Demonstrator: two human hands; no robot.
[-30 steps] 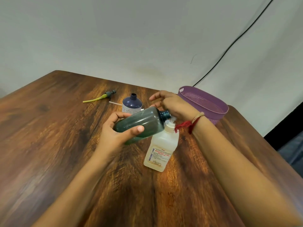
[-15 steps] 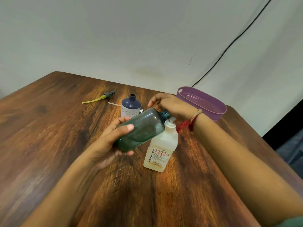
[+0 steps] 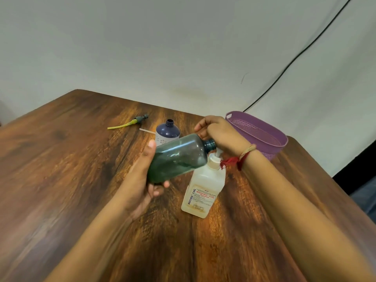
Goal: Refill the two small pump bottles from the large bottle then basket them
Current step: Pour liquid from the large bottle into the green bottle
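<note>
Left grip (image 3: 140, 180) clamped round the green bottle (image 3: 179, 157), held tilted above the worktop (image 3: 61, 180), open neck beside the pump (image 3: 218, 153) of the standing large bottle (image 3: 205, 186). Right grip (image 3: 221, 135) curled over that pump.

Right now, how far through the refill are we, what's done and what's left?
Done: both small bottles are uncapped; a pump with yellow tube lies on the table. In hand: the left hand holds the green bottle tilted, its mouth at the large white bottle's pump, which the right hand grips. Left: the blue bottle stands open behind, untouched; no bottle shows in the purple basket.
</note>
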